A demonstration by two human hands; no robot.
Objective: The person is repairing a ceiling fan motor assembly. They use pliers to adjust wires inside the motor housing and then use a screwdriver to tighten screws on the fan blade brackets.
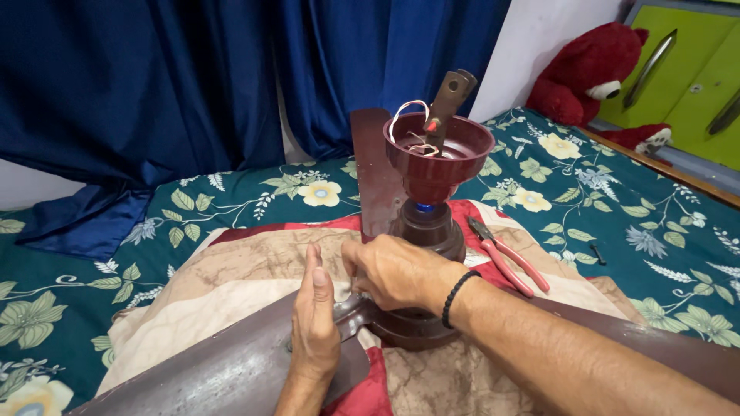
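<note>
A dark maroon ceiling fan lies on a bed, its motor housing (428, 231) in the middle with a cup-shaped canopy (439, 150) and a brown rod (451, 96) with loose wires standing up from it. My left hand (316, 327) presses flat on the near-left fan blade (208, 370), close to its bracket. My right hand (393, 270), with a black band at the wrist, has its fingers closed at the joint between that blade's bracket and the motor; whatever they pinch is hidden. Another blade (375, 173) points away, and a third (655, 343) runs to the right under my forearm.
Red-handled pliers (509, 258) lie right of the motor on a beige and red cloth (231, 277). A small dark screw-like piece (599, 253) rests on the green floral bedsheet (632, 223). Blue curtains (193, 85) hang behind; a red plush bear (590, 73) and a green cabinet (694, 69) stand at the back right.
</note>
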